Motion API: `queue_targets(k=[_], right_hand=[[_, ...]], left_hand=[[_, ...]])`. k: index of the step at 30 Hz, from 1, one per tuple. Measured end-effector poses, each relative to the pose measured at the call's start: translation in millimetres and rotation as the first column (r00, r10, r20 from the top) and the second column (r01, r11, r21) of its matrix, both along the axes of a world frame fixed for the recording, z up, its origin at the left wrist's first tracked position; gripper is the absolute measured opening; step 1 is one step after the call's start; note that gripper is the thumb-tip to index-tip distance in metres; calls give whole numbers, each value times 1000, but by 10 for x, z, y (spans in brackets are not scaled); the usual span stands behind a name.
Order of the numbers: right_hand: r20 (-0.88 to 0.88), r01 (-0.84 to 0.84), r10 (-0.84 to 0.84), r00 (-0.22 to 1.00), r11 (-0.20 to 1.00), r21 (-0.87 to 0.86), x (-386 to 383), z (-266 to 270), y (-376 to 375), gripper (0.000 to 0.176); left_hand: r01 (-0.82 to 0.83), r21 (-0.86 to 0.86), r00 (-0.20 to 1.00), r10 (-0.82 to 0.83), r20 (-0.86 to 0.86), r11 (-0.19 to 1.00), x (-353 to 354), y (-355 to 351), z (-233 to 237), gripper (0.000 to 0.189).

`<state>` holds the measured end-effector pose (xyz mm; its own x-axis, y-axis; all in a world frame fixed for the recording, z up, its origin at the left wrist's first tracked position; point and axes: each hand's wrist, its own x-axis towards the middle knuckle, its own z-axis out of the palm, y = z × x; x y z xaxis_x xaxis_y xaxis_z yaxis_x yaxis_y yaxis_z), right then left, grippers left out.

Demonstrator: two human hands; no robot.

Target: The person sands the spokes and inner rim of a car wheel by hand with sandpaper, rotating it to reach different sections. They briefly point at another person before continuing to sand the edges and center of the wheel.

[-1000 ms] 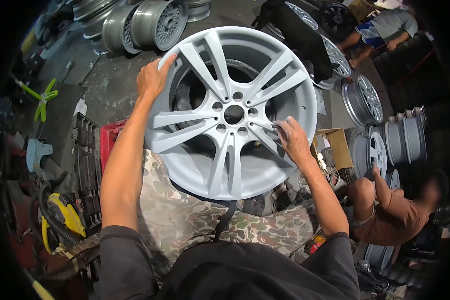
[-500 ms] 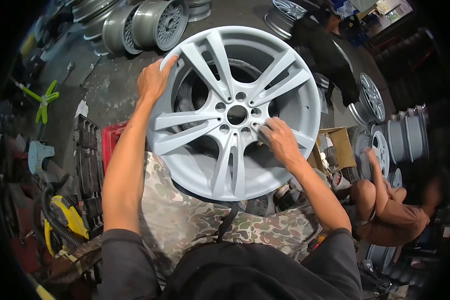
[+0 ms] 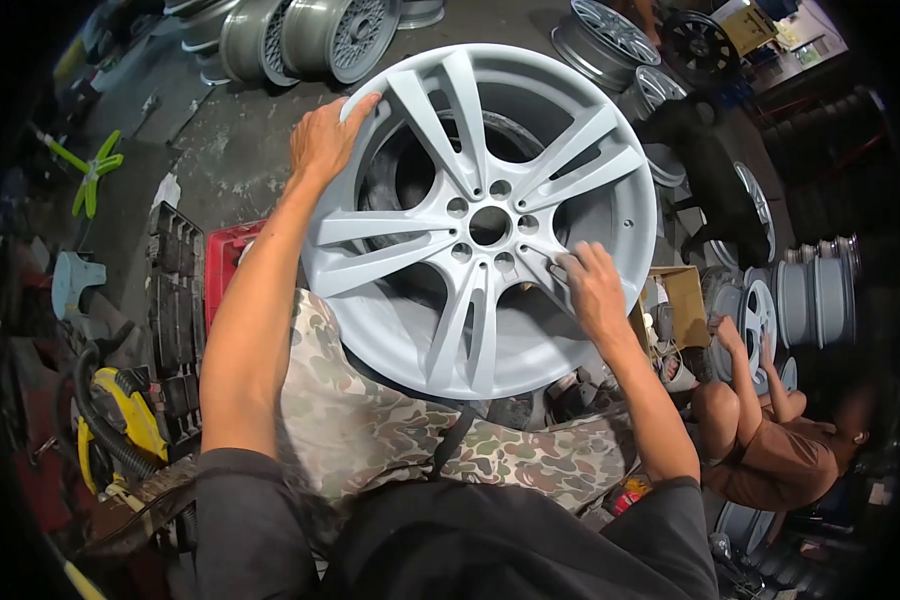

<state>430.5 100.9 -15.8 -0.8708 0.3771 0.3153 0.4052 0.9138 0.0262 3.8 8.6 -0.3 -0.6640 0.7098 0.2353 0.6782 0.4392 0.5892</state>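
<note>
Pinching the alloy wheel [image 3: 580, 133] by its rim [image 3: 490, 389] near your lap [image 3: 370, 430] with your left hand [image 3: 322, 145], you are moving your right hand [image 3: 598, 288], fingers bunched, farther from the hub [image 3: 490, 226] along a spoke [image 3: 544, 266]; any pinch there is unclear.

Left hand [image 3: 322, 143]: gripping our alloy wheel's [image 3: 489, 226] rim
Right hand [image 3: 597, 290]: on a spoke (fingers bent)
Beside us: a crouching co-worker [image 3: 776, 450]
</note>
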Motion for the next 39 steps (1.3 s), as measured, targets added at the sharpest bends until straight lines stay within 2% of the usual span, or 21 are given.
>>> queue_targets(k=[2,4,6,7,8,10,13,15,20,22,24,27,29,32,35,37,38,39], right_hand=[[93,64,-58,994,996,-62,157,49,-27,32],[47,52,-51,998,999,-18,-42,-16,-36,28],[31,-97,96,995,994,51,-376,-125,-59,22],[151,-77,78,985,997,-13,-511,-133,-88,18],[145,-80,81,986,997,-10,-510,-110,-71,18],[96,-125,127,987,992,-29,-294,-35,-26,18],[118,-69,71,990,997,-19,230,103,74,21],[148,-39,39,988,999,3,295,103,90,20],[140,-138,126,982,987,78,-353,-10,31,14],[220,-143,127,967,988,58,-427,-14,18,16],[196,-139,128,972,989,45,-158,63,52,15],[129,-32,28,991,999,28,134,198,66,15],[135,-46,42,990,998,31,15,117,82,14],[140,-92,86,986,995,34,-466,-89,102,10],[125,-88,87,988,996,7,-589,-57,106,8],[-7,-3,0,1000,944,-331,-310,97,248,7],[-32,41,-60,998,905,-424,-169,130,339,9],[33,90,-84,996,902,-422,-93,191,398,10]], left_hand=[[-13,27,1000,13,2,1000,19,-2,-5,68],[-6,65,1000,7,-4,998,48,37,-12,68],[-41,18,998,42,-39,999,28,15,5,68],[-46,26,998,47,-49,999,11,6,26,68],[-34,-1,999,34,-35,999,1,-2,26,67],[-24,-32,1000,24,-4,999,4,-18,6,67],[5,-20,1000,-4,28,1000,-2,-13,-12,68],[-11,79,1000,12,-10,997,25,-10,-32,66],[-11,71,1000,10,9,997,45,-5,3,67],[-40,33,999,40,-2,999,27,-27,9,68],[11,37,1000,-11,5,999,13,-28,-3,68],[0,61,1000,0,0,998,19,-27,-30,68],[17,79,1000,-17,-3,997,27,-12,-20,68],[32,5,999,-32,2,999,-17,10,-17,68],[-39,7,999,39,-15,999,-21,-10,-62,68],[9,51,1000,-10,21,999,-17,-5,-63,70],[0,52,1000,-1,27,999,-10,-9,-45,70],[4,25,1000,-4,31,1000,-5,-19,-27,68]])
